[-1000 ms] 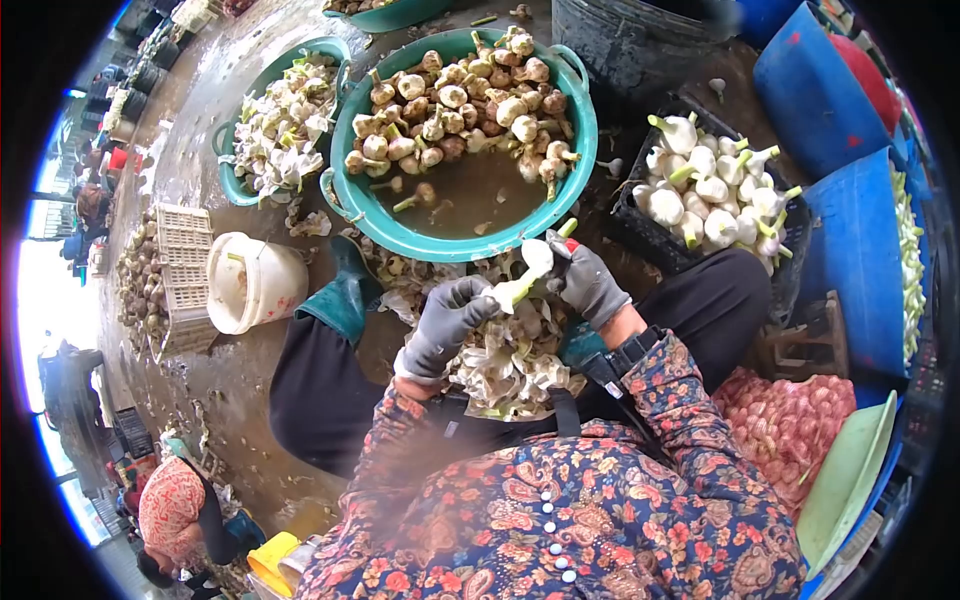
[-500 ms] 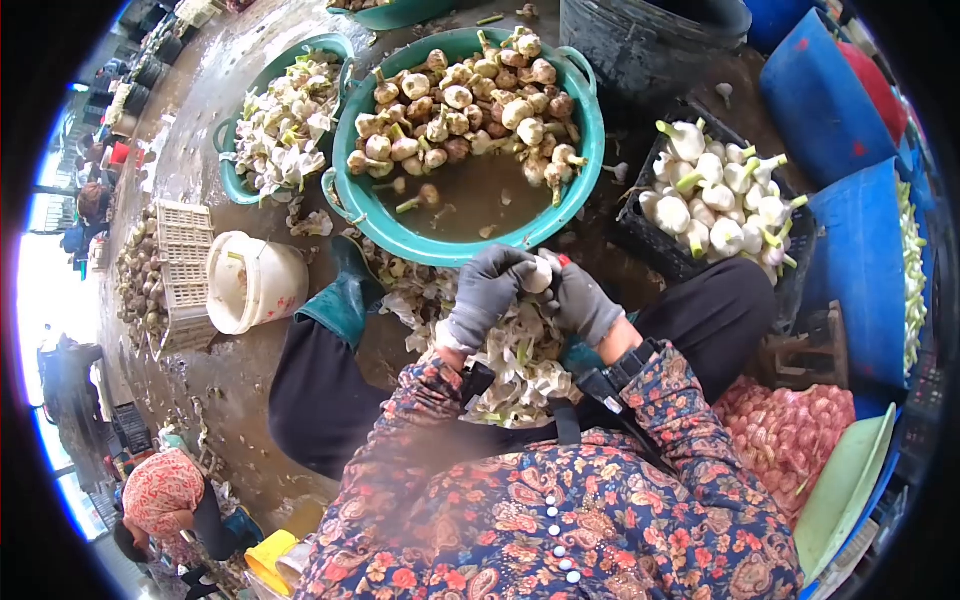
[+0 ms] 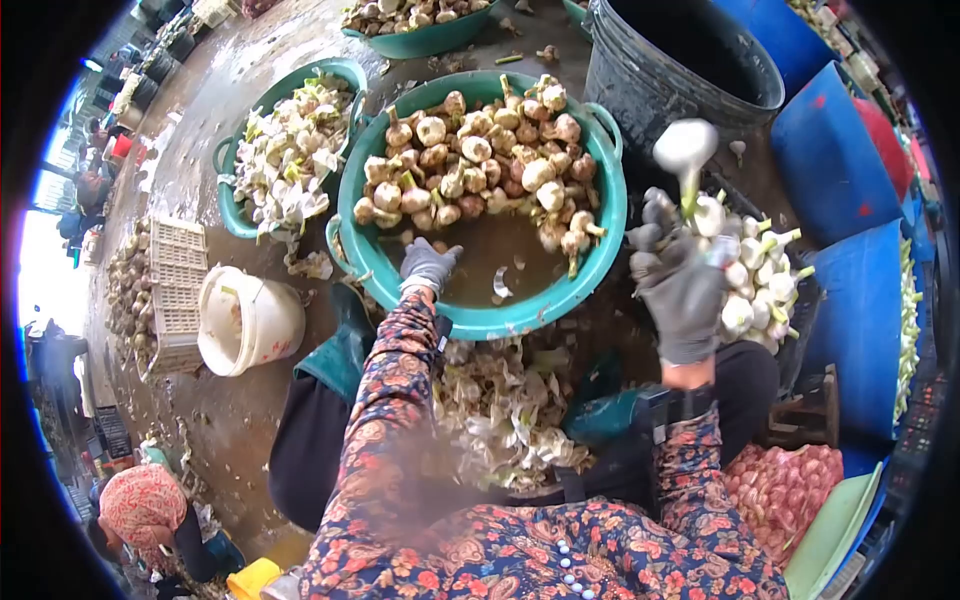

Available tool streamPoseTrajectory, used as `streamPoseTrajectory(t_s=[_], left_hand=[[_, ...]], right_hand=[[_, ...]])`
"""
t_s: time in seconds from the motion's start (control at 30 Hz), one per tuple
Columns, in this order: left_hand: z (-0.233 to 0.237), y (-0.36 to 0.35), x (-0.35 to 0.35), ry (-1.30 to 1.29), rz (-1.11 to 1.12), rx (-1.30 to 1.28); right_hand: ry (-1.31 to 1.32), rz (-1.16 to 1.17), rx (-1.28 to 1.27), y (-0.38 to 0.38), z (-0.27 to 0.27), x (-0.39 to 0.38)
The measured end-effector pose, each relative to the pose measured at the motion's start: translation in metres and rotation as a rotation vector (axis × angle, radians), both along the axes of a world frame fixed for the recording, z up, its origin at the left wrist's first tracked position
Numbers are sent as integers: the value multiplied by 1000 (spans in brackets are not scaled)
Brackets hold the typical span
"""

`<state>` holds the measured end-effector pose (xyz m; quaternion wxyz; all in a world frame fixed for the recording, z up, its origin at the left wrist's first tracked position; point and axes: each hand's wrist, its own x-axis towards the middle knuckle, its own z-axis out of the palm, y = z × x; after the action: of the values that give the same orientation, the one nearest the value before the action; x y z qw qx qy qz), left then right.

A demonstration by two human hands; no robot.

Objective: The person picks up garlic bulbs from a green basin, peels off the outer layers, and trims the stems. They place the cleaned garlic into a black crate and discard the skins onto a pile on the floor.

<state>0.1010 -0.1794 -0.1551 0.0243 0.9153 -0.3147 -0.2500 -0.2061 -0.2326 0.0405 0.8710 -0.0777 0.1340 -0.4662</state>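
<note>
Left hand: the gloved left hand (image 3: 429,264) is over the near-left part of the large teal basin (image 3: 474,326), its fingers by a small bulb (image 3: 447,246); whether they grip it, I cannot tell.
Right hand: the gloved right hand (image 3: 682,285) is at the black crate (image 3: 797,322) on the right, fingers spread apart, blurred.
White bulb: the blurred peeled bulb (image 3: 685,147) is beyond the right hand's fingertips, head up and stem down; contact with them is unclear.
Crate: white bulbs with green stems (image 3: 738,312) are heaped in it.
Large basin: brownish unpeeled bulbs (image 3: 475,149) are piled toward its far side, with bare basin floor on the near side.
Left of basin: a smaller teal basin (image 3: 234,208) holds pale skins (image 3: 290,150); nearer stands a white bucket (image 3: 277,325).
Between the legs: a heap of papery skins (image 3: 510,400).
Near right: a net sack of pinkish bulbs (image 3: 785,490) is beside a pale green basin (image 3: 838,535).
Near left: another person (image 3: 145,505) bends forward.
</note>
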Motion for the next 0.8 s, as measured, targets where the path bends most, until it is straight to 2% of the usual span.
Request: streamPoseTrajectory(t_s=[0.03, 0.07, 0.1, 0.17, 0.23, 0.3, 0.33, 0.37, 0.4, 0.43, 0.47, 0.53, 0.57, 0.6, 0.63, 0.7, 0.8], left_hand=[[-7, -5, -3, -50, -6, 24], [-13, -8, -2, 37, -23, 82], [-18, -11, -2, 126, -40, 142], [-30, -13, -10, 120, -78, 166], [-44, 3, -16, 840, -214, -172], [-3, 26, -48, 1343, -175, -441], [26, 35, -60, 1400, -266, -348], [46, 43, -76, 1368, -422, -456], [42, 53, -87, 1147, -491, -512], [38, 63, -96, 917, -554, -566], [48, 70, -110, 947, -392, -589], [73, 75, -119, 842, -374, -506], [83, 78, -122, 749, -357, -425], [81, 83, -126, 772, -354, -538], [90, 85, -129, 765, -361, -545], [109, 90, -134, 436, -570, -576], [114, 97, -138, 379, -589, -644]], right_hand=[[104, -14, -128, -7, 13, -3], [150, 73, -149, -17, 3, -7], [355, 123, -151, -17, -9, -3], [647, 296, -7, -6, -51, 2], [674, 498, 126, 14, -102, 11], [726, 643, 317, 36, -146, 21], [676, 643, 310, 48, -155, 26], [628, 641, 296, 57, -159, 31], [776, 603, 126, 65, -161, 31], [735, 451, 17, 71, -141, 36], [779, 381, 99, 70, -150, 43], [810, 313, 172, 67, -161, 49], [1038, 300, -6, 68, -161, 46], [1262, 275, -190, 68, -161, 43], [1257, 266, -198, 68, -153, 41], [1306, 305, -282, 71, -139, 35], [1440, 245, -505, 80, -104, 30]])
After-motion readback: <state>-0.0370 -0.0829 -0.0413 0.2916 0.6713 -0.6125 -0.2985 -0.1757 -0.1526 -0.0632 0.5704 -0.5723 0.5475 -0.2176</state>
